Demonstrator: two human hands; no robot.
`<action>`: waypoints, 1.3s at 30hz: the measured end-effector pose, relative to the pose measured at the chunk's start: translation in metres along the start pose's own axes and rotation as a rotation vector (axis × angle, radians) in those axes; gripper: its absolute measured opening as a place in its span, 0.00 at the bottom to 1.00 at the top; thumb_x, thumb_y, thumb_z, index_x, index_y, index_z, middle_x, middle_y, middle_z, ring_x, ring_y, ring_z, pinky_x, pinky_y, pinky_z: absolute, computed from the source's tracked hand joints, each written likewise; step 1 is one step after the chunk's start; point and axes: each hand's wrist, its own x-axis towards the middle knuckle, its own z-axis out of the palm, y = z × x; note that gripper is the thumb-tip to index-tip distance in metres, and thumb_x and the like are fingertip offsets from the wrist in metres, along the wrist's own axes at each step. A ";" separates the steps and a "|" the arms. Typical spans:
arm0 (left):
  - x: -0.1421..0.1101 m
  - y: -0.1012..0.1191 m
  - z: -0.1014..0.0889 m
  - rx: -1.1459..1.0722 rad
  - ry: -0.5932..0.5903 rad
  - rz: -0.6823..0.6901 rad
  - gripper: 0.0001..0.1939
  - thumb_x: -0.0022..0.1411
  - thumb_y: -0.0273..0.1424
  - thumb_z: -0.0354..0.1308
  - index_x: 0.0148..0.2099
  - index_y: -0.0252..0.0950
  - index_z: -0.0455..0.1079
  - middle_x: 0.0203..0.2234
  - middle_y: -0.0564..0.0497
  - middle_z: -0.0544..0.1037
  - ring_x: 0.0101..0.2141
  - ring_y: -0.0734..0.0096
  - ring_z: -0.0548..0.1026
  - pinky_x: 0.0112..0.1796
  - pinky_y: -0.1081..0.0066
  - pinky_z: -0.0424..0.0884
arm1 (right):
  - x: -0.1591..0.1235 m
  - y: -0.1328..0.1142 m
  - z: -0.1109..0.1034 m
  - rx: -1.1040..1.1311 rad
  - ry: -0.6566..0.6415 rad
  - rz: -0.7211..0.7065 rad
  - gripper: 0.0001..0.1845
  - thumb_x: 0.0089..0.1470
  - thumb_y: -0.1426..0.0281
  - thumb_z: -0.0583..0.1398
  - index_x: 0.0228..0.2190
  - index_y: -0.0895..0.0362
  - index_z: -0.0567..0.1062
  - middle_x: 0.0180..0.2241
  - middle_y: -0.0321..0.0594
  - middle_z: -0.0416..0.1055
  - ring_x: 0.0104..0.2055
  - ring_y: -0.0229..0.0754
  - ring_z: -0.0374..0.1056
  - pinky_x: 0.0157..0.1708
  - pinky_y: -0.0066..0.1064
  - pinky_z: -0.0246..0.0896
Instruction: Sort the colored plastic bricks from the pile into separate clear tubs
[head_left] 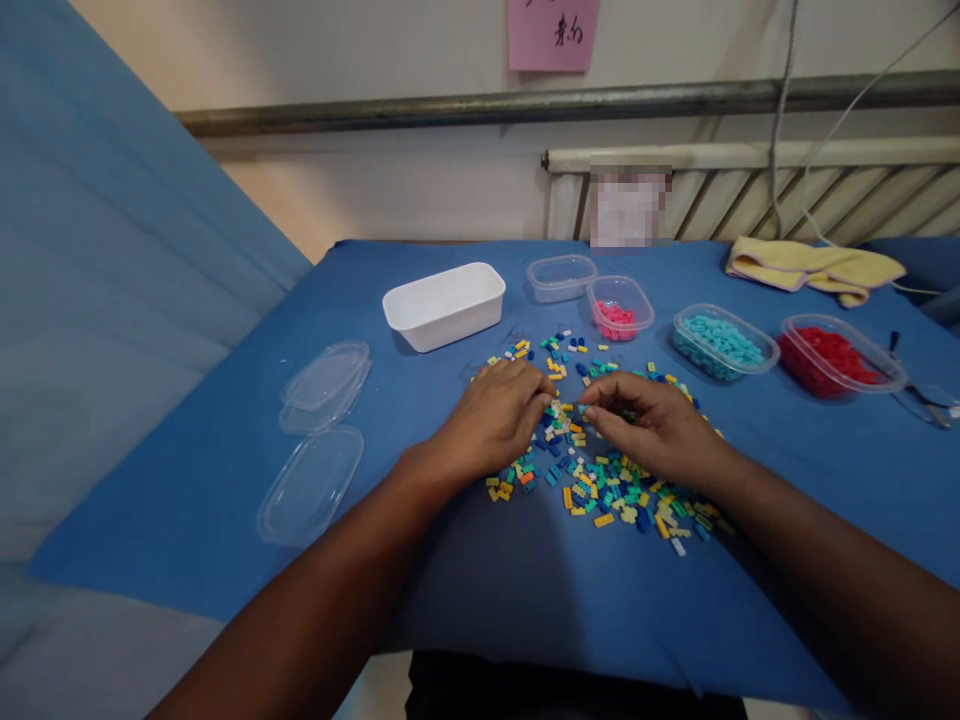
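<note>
A scatter of small mixed-colour bricks (600, 480) lies on the blue cloth-covered table (225, 470). My left hand (491, 415) rests on the pile's left side, its fingers curled down onto the bricks; I cannot see anything held in it. My right hand (649, 425) lies on the pile's right side with thumb and forefinger pinched on a small teal brick (581, 410). The fingertips of both hands nearly meet over the middle of the pile.
Behind the pile stand a white tub (444, 305), an empty clear tub (561, 277), and clear tubs of pink bricks (619, 306), teal bricks (724, 342) and red bricks (840, 355). Clear lids (319, 440) lie at the left. A yellow cloth (814, 268) lies at the far right.
</note>
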 end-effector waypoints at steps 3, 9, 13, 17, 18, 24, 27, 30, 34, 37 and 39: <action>0.001 0.008 0.004 -0.308 0.099 -0.012 0.10 0.77 0.35 0.55 0.47 0.38 0.77 0.41 0.48 0.83 0.43 0.64 0.79 0.48 0.63 0.73 | -0.001 -0.004 -0.002 -0.070 -0.021 -0.066 0.05 0.68 0.65 0.64 0.42 0.51 0.81 0.33 0.35 0.78 0.33 0.40 0.71 0.34 0.33 0.66; 0.002 0.020 0.018 -0.594 0.200 -0.089 0.04 0.70 0.31 0.65 0.44 0.36 0.80 0.37 0.51 0.84 0.38 0.70 0.79 0.40 0.70 0.74 | -0.002 -0.004 0.004 0.006 0.028 -0.019 0.07 0.67 0.63 0.65 0.42 0.52 0.81 0.33 0.35 0.78 0.33 0.40 0.71 0.33 0.33 0.66; 0.003 0.020 0.021 -0.599 0.220 -0.086 0.05 0.71 0.31 0.64 0.44 0.37 0.81 0.38 0.50 0.85 0.38 0.69 0.80 0.42 0.68 0.76 | 0.000 -0.001 0.011 0.177 0.093 0.077 0.12 0.65 0.57 0.68 0.41 0.53 0.81 0.34 0.36 0.79 0.32 0.40 0.71 0.31 0.32 0.67; 0.003 0.019 0.020 -0.529 0.233 -0.006 0.06 0.71 0.28 0.63 0.46 0.38 0.82 0.40 0.50 0.85 0.41 0.69 0.81 0.47 0.66 0.77 | 0.001 -0.004 0.013 0.223 0.114 0.122 0.13 0.61 0.56 0.70 0.38 0.52 0.81 0.31 0.36 0.78 0.30 0.39 0.70 0.29 0.32 0.66; 0.003 0.019 0.020 -0.523 0.236 0.008 0.06 0.71 0.27 0.63 0.46 0.39 0.82 0.40 0.50 0.85 0.41 0.69 0.81 0.48 0.66 0.77 | 0.002 -0.005 0.013 0.231 0.115 0.131 0.13 0.61 0.56 0.70 0.37 0.52 0.81 0.30 0.36 0.78 0.30 0.39 0.70 0.29 0.31 0.66; 0.002 0.019 0.018 -0.510 0.225 0.030 0.07 0.73 0.29 0.62 0.45 0.40 0.83 0.39 0.50 0.85 0.42 0.68 0.82 0.48 0.65 0.78 | 0.003 -0.008 0.012 0.265 0.115 0.169 0.15 0.58 0.54 0.70 0.37 0.52 0.81 0.30 0.36 0.79 0.29 0.39 0.70 0.29 0.32 0.67; 0.003 0.018 0.015 -0.505 0.231 0.042 0.07 0.74 0.29 0.61 0.46 0.40 0.82 0.39 0.50 0.85 0.41 0.69 0.81 0.48 0.66 0.78 | 0.006 -0.008 0.012 0.299 0.095 0.178 0.17 0.57 0.53 0.71 0.38 0.53 0.80 0.30 0.36 0.79 0.30 0.39 0.71 0.30 0.32 0.68; 0.004 0.017 0.013 -0.497 0.221 0.061 0.07 0.75 0.29 0.60 0.46 0.39 0.81 0.39 0.50 0.84 0.41 0.70 0.81 0.47 0.67 0.77 | 0.008 -0.008 0.011 0.338 0.076 0.185 0.17 0.57 0.54 0.71 0.40 0.53 0.81 0.31 0.35 0.80 0.30 0.38 0.72 0.31 0.32 0.69; 0.003 0.019 0.016 -0.475 0.200 0.029 0.06 0.74 0.31 0.61 0.45 0.39 0.80 0.38 0.51 0.84 0.39 0.71 0.81 0.44 0.69 0.76 | 0.007 -0.009 0.010 0.282 0.051 0.166 0.14 0.58 0.56 0.71 0.38 0.53 0.82 0.30 0.34 0.79 0.29 0.38 0.72 0.30 0.31 0.68; 0.003 0.020 0.016 -0.454 0.222 -0.057 0.06 0.73 0.34 0.63 0.46 0.39 0.79 0.35 0.52 0.83 0.36 0.71 0.79 0.39 0.70 0.75 | 0.006 -0.011 -0.001 0.177 0.079 0.093 0.12 0.62 0.58 0.69 0.39 0.52 0.83 0.31 0.35 0.81 0.30 0.39 0.73 0.30 0.31 0.68; 0.002 0.018 0.012 -0.427 0.254 -0.101 0.08 0.73 0.37 0.64 0.47 0.39 0.79 0.36 0.52 0.83 0.35 0.70 0.79 0.39 0.70 0.75 | 0.006 -0.010 -0.019 -0.013 0.164 0.004 0.10 0.64 0.59 0.67 0.42 0.52 0.84 0.34 0.37 0.82 0.33 0.41 0.76 0.34 0.33 0.70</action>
